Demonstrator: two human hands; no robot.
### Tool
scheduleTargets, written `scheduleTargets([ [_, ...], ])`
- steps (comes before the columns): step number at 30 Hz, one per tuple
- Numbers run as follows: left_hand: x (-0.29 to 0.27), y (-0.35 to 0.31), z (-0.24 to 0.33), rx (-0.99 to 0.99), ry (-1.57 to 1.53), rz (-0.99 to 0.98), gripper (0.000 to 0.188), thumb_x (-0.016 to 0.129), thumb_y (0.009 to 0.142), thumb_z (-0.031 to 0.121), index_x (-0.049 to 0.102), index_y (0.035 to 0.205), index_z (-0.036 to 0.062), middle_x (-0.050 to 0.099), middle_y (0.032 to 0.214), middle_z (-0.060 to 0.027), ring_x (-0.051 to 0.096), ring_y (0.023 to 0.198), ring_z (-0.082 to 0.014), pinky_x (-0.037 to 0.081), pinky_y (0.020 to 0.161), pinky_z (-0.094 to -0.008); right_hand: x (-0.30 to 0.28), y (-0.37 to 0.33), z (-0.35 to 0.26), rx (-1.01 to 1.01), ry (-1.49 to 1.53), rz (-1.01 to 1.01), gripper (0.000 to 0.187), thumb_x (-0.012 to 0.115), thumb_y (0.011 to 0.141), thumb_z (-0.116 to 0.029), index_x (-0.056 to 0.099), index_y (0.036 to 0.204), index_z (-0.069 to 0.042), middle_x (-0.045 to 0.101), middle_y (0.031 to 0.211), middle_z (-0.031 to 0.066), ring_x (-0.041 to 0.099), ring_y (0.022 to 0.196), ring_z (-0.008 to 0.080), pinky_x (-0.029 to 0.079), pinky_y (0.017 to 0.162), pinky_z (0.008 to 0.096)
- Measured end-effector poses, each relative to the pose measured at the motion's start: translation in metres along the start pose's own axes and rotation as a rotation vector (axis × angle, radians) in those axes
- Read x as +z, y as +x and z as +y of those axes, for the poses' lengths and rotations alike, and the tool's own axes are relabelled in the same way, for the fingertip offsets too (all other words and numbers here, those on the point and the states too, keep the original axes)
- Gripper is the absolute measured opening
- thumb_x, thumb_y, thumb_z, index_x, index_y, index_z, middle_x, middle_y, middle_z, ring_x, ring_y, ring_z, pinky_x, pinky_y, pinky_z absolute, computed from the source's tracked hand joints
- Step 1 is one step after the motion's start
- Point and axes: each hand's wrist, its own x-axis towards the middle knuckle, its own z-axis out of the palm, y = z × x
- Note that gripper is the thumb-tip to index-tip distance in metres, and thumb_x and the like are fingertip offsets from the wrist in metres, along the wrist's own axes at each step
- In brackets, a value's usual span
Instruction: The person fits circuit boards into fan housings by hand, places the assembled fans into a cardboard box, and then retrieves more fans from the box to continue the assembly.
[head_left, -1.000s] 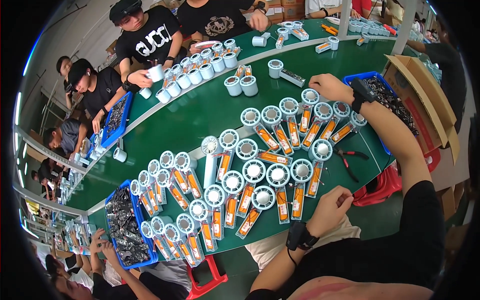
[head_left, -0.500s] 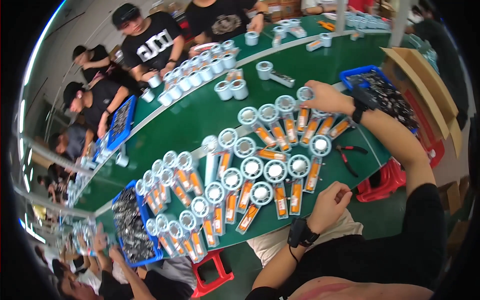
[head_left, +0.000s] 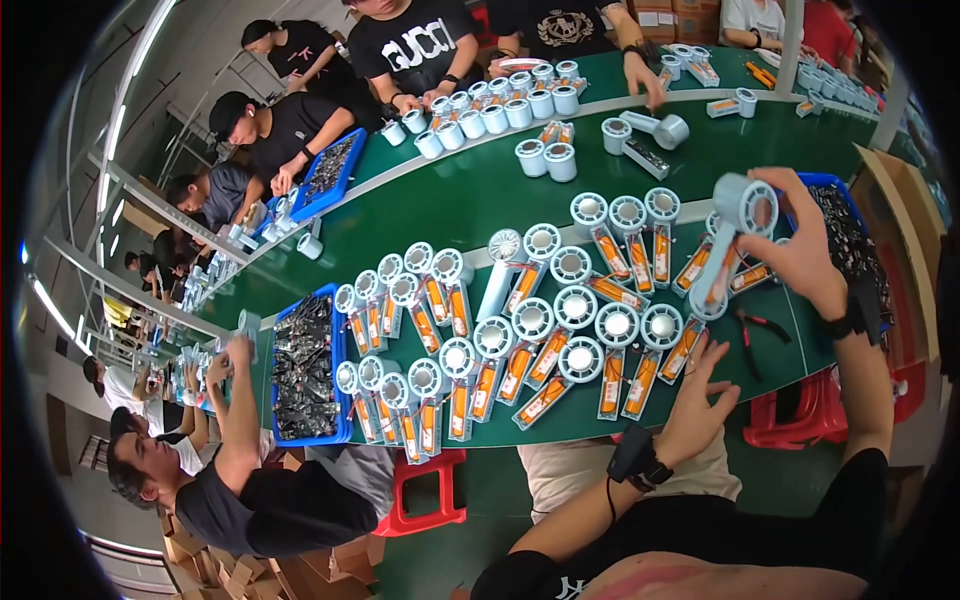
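Head view: right hand (head_left: pixel 805 255) grip holds a pale fan unit (head_left: pixel 738 225) aloft; left hand (head_left: pixel 700 400) hovers, fingers spread wide.

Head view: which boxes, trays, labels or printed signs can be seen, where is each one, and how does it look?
Cardboard box: right table edge, brown, open, behind the right hand.
Blue tray: near table edge, left of the fan rows, rectangular, full of dark parts.
Second blue tray: far left side of the table, same kind.
Cardboard cartons: top background, brown.
Screens: none visible.
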Motion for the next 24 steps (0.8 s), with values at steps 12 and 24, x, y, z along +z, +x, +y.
scheduleTargets([
  [12,-0.016,-0.047,0.006,0.295,0.471,-0.002,0.068,0.064,0.085,-0.003,0.044,0.150,0.0019,0.042,0.155,-0.0213,0.043,0.145,-0.0360,0.041,0.115,-0.0430,0.008,-0.092,-0.037,0.506,0.157,-0.405,0.072,0.090,0.071,-0.022,0.060,0.133,-0.003,0.063,0.126,0.0138,0.063,0.116,0.0251,0.051,0.097,0.0366],
  [24,-0.047,-0.045,0.090,0.565,0.887,-0.023,0.030,0.073,0.081,-0.003,0.069,0.111,-0.0004,0.070,0.106,-0.0145,0.069,0.099,-0.0345,0.055,0.089,-0.0415,0.044,-0.133,-0.001,0.050,-0.075,-0.225,0.071,0.089,0.075,-0.029,0.059,0.134,-0.002,0.062,0.129,0.0189,0.060,0.116,0.0396,0.049,0.101,0.0457],
])
